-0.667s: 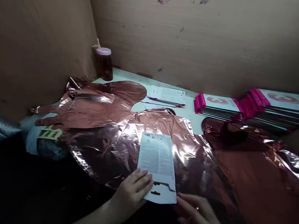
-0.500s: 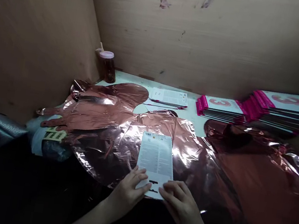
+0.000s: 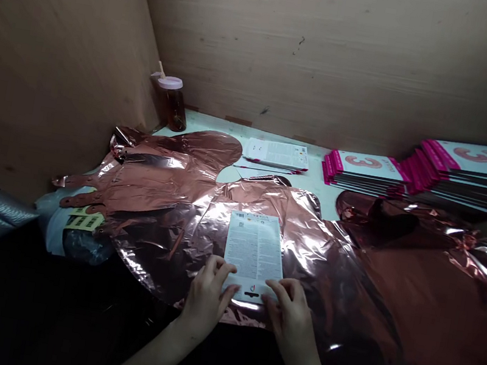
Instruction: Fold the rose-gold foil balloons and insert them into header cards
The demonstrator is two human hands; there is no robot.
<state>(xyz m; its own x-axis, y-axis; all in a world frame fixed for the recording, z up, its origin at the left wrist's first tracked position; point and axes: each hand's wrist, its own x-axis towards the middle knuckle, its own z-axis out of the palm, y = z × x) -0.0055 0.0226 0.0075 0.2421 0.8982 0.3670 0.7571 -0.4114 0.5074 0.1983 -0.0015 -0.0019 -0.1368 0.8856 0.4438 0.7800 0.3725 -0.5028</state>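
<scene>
A flat white packet (image 3: 256,249) with fine print, a barcode and a hang slot lies on rose-gold foil balloons (image 3: 162,228). My left hand (image 3: 208,291) is closed on its lower left corner, fingers over the edge and thumb near the slot. At the lower right corner, my right hand (image 3: 294,314) grips the packet between thumb and fingers. Whether anything is inside the packet cannot be seen. The foil spreads out under and around both hands.
Behind the foil lies a small stack of white packets (image 3: 278,154). To the right stand piles of pink-edged packets (image 3: 364,164) marked 3. A lidded drink cup (image 3: 174,107) is at the back left. A plastic-wrapped bundle (image 3: 79,230) sits left. Wooden panels (image 3: 335,67) enclose the table.
The packet's near end, with two slots showing before, is now folded over, showing one slot and a small logo. Both hands have shifted slightly away from my body.
</scene>
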